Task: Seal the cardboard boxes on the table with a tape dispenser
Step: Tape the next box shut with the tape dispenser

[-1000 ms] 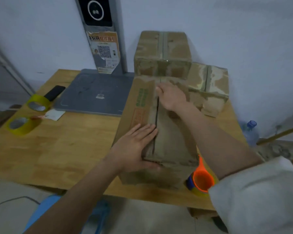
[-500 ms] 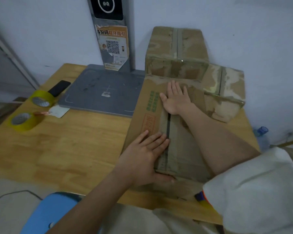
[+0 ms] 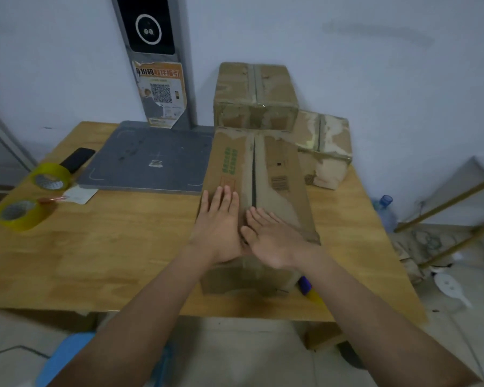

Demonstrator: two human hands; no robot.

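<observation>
Right hand [image 3: 274,238] drawn back beside left hand [image 3: 221,227], box [image 3: 280,169] green print unreadable

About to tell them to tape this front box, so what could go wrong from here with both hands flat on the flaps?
1. The front box has an open, untaped centre seam; if the left hand or right hand lifts, the flaps may spring apart.
2. The tape dispenser lies mostly hidden beside the box's near right corner, so one hand must let go to fetch it.
3. That dispenser sits near the table edge and could get knocked off.
</observation>
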